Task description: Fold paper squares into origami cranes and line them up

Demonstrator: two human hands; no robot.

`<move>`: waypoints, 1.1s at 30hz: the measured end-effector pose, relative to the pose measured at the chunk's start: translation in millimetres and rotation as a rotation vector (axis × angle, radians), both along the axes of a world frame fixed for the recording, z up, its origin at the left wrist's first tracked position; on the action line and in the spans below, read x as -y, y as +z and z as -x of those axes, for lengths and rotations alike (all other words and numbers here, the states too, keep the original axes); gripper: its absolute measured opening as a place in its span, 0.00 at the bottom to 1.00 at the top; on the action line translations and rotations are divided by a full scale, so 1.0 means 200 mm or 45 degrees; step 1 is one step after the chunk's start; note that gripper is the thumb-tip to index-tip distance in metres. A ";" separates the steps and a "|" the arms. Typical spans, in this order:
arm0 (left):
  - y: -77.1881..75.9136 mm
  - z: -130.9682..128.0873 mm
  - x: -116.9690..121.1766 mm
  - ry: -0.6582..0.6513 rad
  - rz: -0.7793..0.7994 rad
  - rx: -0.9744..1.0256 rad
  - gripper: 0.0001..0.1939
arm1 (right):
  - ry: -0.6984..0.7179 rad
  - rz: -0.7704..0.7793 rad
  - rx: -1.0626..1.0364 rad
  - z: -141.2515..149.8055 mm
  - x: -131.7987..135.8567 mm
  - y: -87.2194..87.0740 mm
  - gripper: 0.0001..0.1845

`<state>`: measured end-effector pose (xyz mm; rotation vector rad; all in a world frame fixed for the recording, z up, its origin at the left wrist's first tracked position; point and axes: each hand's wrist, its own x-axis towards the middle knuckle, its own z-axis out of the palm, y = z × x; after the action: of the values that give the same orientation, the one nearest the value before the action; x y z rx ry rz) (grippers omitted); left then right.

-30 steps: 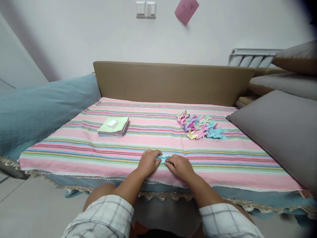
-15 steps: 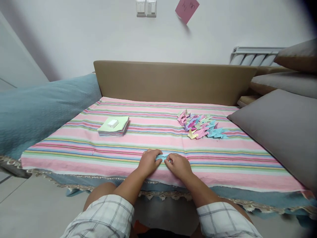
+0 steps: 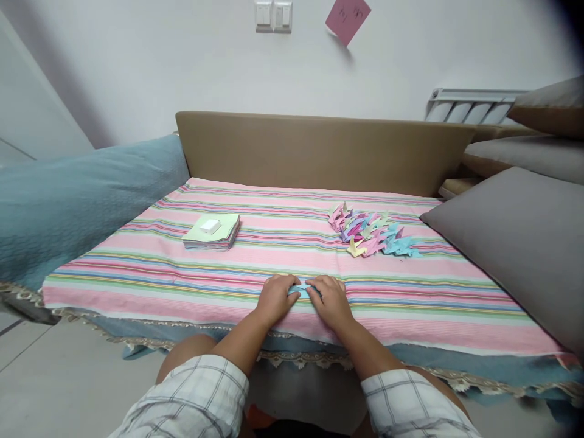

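A small piece of folded light-blue paper (image 3: 298,291) lies on the striped cloth (image 3: 150,292) near its front edge, between my two hands. My left hand (image 3: 276,298) grips its left end, thumb in front and fingers behind. At its right end, my right hand (image 3: 331,298) presses on the paper with the fingers curved over it and the thumb close by. Both hands cover the ends, so only the middle of the paper shows. Beyond my right hand is a heap of folded paper cranes (image 3: 371,231) in several colours.
To the left sits a stack of square paper (image 3: 212,236) with a small white block (image 3: 210,226) on top. Grey cushions (image 3: 511,243) fill the right side, a blue-covered armrest (image 3: 91,201) the left. A brown backrest (image 3: 310,152) stands behind.
My right hand's fingers have shifted from a pinch at the paper's near side to reaching further forward over its right end. My left hand stays nearly in place.
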<state>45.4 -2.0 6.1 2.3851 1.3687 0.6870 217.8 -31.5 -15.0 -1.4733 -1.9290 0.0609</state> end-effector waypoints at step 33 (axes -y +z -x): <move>0.02 0.03 0.00 -0.139 0.002 0.026 0.12 | 0.053 -0.157 0.101 0.03 0.05 0.00 0.06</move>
<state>39.1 -1.3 9.5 2.4243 1.2202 0.6780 211.5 -41.5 -14.0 -1.3729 -1.9902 -0.0972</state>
